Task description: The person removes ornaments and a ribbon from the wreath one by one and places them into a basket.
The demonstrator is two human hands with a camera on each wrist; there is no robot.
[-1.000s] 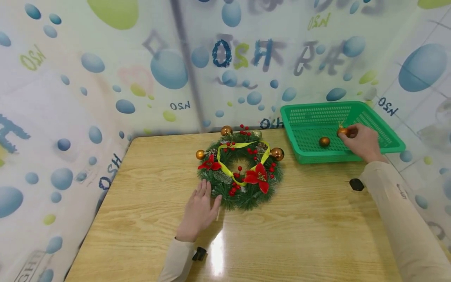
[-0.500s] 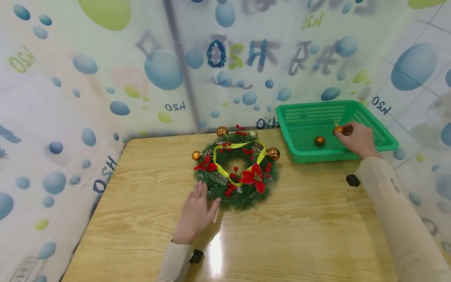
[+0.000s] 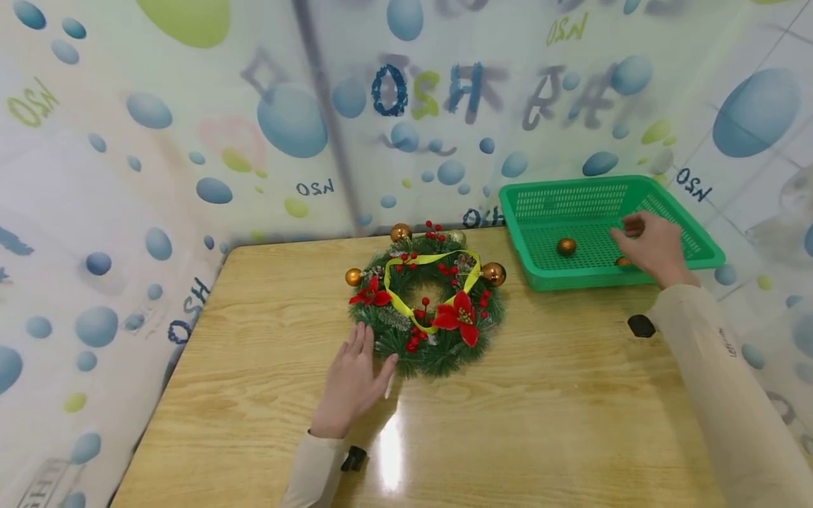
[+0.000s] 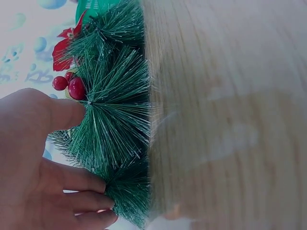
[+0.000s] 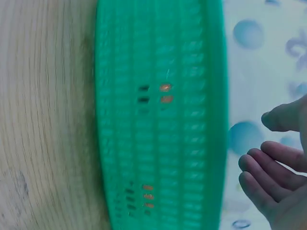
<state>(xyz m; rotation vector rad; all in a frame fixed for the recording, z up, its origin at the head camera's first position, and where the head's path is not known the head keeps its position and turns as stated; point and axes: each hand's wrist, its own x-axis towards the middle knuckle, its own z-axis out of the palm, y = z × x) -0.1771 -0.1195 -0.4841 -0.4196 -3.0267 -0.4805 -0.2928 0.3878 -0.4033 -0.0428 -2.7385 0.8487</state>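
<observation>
A green Christmas wreath [image 3: 457, 317] with red flowers, berries, a yellow ribbon and gold balls lies at the middle back of the wooden table [image 3: 540, 409]. My left hand [image 3: 362, 356] lies flat on the table, its straight fingers touching the wreath's lower left needles. The left wrist view shows that hand [image 4: 45, 158] against the wreath [image 4: 115, 120]. My right hand [image 3: 644, 240] hovers open over the green basket [image 3: 571, 185] and holds nothing. One gold ball [image 3: 566, 246] lies in the basket. A second ball [image 3: 623, 262] shows partly under my hand. The right wrist view shows relaxed fingers [image 5: 268, 167] beside the basket's wall [image 5: 158, 48].
A bubble-printed curtain [image 3: 190, 141] closes in the table at the back and on both sides. The basket stands at the back right corner. Bare wood stretches across the front of the table, with a bright glare spot [image 3: 389, 451] near my left sleeve.
My right hand let go of the gold ball it pinched; that ball now lies in the basket under the hand. The other ball shifted slightly left. The left hand stayed put.
</observation>
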